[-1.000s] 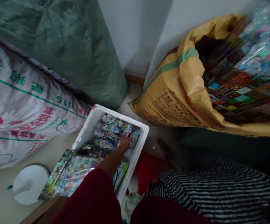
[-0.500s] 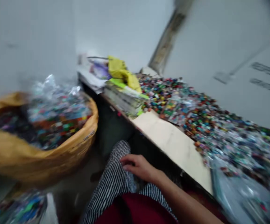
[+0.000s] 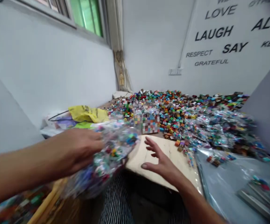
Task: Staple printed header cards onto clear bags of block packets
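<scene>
A clear plastic bag (image 3: 114, 154) full of small coloured pieces hangs from my left hand (image 3: 83, 151), blurred by motion. My fingers are closed on its upper left side, and the bag overlaps the left edge of a pale board (image 3: 186, 161). Over that board is my right hand (image 3: 161, 163), fingers spread and thumb apart, holding nothing. Just beyond the board stands a packed block of small coloured tiles (image 3: 151, 123) in clear plastic. Behind it spreads a heap of loose small coloured blocks (image 3: 172, 105).
Below my left arm is the edge of an orange-yellow sack (image 3: 53, 194) with more coloured pieces. A yellow bag (image 3: 86, 114) lies at the table's far left. Clear plastic sheeting (image 3: 223, 180) covers the right side. Small plastic packets (image 3: 214, 127) are heaped behind it.
My view has turned right and up toward the table. My left hand has come into view with the bag of pieces. My right hand has moved from my knee to over the board.
</scene>
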`<action>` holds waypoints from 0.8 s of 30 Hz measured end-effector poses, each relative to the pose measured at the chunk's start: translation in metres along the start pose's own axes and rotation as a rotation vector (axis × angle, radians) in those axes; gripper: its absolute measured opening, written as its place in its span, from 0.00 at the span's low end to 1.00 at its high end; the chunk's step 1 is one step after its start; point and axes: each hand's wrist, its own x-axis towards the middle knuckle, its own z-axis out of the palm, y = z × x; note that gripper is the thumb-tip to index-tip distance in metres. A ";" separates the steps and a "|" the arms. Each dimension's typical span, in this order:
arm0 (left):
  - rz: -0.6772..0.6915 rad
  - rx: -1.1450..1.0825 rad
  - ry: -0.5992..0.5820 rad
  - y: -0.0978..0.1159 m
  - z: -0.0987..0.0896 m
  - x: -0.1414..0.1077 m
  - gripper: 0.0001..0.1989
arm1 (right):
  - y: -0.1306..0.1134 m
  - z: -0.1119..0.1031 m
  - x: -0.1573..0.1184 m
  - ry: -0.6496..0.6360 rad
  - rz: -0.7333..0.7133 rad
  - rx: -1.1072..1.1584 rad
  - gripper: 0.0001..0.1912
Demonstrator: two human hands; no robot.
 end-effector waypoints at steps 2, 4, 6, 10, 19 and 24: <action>0.085 0.077 -0.095 -0.015 -0.005 0.063 0.13 | 0.000 -0.034 0.016 0.094 -0.014 0.009 0.54; 0.145 0.122 -0.145 -0.032 0.006 0.124 0.10 | 0.005 -0.063 0.029 0.118 0.010 0.068 0.53; 0.193 0.158 -0.162 -0.050 0.027 0.176 0.11 | 0.011 -0.085 0.041 0.165 0.042 0.114 0.50; 0.173 0.229 -0.143 -0.083 0.074 0.249 0.10 | 0.028 -0.112 0.065 0.345 0.108 0.068 0.39; -0.027 0.187 -0.037 -0.122 0.116 0.295 0.07 | 0.074 -0.130 0.117 0.371 0.195 0.024 0.35; -0.258 -0.245 0.500 -0.106 0.122 0.220 0.18 | 0.082 -0.134 0.109 0.309 0.209 0.070 0.37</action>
